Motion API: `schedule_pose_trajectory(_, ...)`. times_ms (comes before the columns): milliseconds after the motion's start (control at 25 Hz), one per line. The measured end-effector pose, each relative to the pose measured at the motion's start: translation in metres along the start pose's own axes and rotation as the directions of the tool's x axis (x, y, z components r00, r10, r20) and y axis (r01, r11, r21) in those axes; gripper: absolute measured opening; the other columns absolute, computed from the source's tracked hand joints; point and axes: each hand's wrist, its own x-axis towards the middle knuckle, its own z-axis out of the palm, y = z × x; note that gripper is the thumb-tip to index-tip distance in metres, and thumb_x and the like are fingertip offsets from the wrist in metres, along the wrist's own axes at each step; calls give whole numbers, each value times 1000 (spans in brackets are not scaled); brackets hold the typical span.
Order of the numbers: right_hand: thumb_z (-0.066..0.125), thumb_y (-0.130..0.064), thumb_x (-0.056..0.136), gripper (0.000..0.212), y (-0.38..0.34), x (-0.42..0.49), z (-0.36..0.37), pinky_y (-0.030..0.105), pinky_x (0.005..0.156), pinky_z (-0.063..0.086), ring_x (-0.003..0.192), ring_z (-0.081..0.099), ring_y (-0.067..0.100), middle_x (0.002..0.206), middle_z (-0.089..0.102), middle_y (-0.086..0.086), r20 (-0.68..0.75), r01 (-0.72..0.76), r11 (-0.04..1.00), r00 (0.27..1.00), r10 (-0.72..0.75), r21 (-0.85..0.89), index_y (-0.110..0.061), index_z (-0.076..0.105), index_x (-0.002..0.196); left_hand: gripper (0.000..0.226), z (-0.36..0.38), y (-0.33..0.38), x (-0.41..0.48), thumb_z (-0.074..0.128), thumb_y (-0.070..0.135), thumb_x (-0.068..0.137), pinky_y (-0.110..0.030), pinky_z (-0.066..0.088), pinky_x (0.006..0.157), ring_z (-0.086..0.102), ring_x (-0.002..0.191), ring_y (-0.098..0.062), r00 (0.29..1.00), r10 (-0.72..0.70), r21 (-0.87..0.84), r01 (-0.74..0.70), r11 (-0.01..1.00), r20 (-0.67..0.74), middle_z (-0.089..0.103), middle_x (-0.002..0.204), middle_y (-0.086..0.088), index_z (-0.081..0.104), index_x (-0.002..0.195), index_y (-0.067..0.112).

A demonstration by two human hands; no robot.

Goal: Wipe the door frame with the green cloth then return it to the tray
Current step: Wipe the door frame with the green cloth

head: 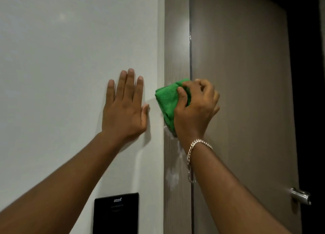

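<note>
A folded green cloth (167, 102) is pressed flat against the grey-brown door frame (176, 40), a vertical strip between wall and door. My right hand (195, 109) grips the cloth from the right, fingers curled over its top edge; a chain bracelet sits on that wrist. White wet streaks mark the frame just below the cloth. My left hand (124, 107) lies flat on the white wall (70, 58) to the left of the frame, fingers spread and pointing up, holding nothing. No tray is in view.
The brown door (246, 93) stands to the right of the frame, with a metal handle (300, 196) at lower right and a dark gap beyond its edge. A black wall panel (116, 213) is mounted low on the wall, under my left forearm.
</note>
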Motion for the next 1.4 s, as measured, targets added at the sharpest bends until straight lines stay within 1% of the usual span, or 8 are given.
schedule_pose_trajectory(80,52,-48,96,40,-3,-15,6,51,98,43,123,52,32,137,57,10,104,87,995,991,-81,-53,-20,66,121,74,7,-2,-2,20,47,95,-53,2,125,-8,154,-30,999,21,31,-20,999,-25,-6,166,-17,-1,156,10)
schedule_pose_trajectory(200,30,-71,91,77,0,-28,14,57,116,26,148,26,34,164,25,9,295,164,972,949,-109,-168,-26,34,152,74,11,-3,1,15,49,95,-54,5,124,-6,154,-30,998,25,29,-23,999,-62,-3,166,-16,0,156,10)
schedule_pose_trajectory(440,23,-73,90,72,-3,14,29,59,116,22,150,18,34,167,16,4,321,186,968,939,-124,-169,-36,26,153,75,13,-3,1,19,49,95,-54,6,125,-6,154,-30,996,40,60,-35,998,-76,-4,166,-16,-1,156,10)
schedule_pose_trajectory(600,18,-75,91,74,21,3,14,55,112,34,146,27,30,164,22,2,377,317,941,891,-252,-119,-35,31,151,76,14,-4,1,20,50,95,-53,8,125,-5,154,-30,996,47,74,-41,996,-82,-3,166,-16,1,156,9)
schedule_pose_trajectory(720,23,-74,90,73,34,-8,4,52,111,36,141,32,28,162,27,4,347,205,973,925,-158,-105,-33,36,149,77,14,-3,0,21,50,95,-54,8,125,-5,154,-31,995,39,95,-30,995,-87,-3,166,-17,1,156,7)
schedule_pose_trajectory(920,22,-74,88,70,-19,41,33,55,113,24,142,31,31,161,29,5,286,-27,996,957,51,-89,-36,42,144,78,11,-1,2,18,51,94,-53,5,125,-4,154,-31,998,31,92,-25,995,-61,-2,166,-18,1,155,4)
schedule_pose_trajectory(1120,25,-63,96,60,10,-8,11,54,111,31,141,32,32,160,32,6,346,276,955,911,-224,-107,-35,42,146,81,11,-5,-5,19,55,94,-52,5,125,-4,154,-30,997,56,85,-52,995,-50,-1,166,-17,2,155,4)
schedule_pose_trajectory(1400,31,-62,94,58,-6,27,28,59,113,26,145,27,35,163,28,6,329,123,983,942,-72,-136,-33,43,144,84,14,-6,-22,21,58,94,-53,8,125,-1,154,-30,998,41,99,-36,994,-48,1,166,-16,4,155,4)
